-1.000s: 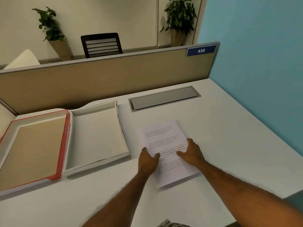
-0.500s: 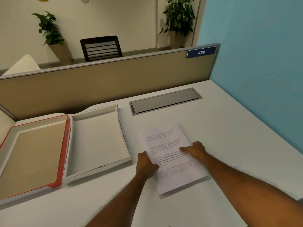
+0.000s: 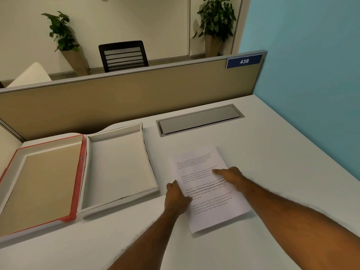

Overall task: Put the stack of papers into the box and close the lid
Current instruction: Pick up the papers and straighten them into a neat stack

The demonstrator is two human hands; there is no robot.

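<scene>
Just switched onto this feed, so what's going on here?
A person has both hands on the stack of papers lying on the desk. The left hand grips its left edge; the right hand presses on top. The box sits open and empty to the left, its red-edged lid folded out flat.

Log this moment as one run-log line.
phase: grasping | papers: on desk, right of box | left hand: gripping left edge | right hand: flat on top | box: open, empty
</scene>
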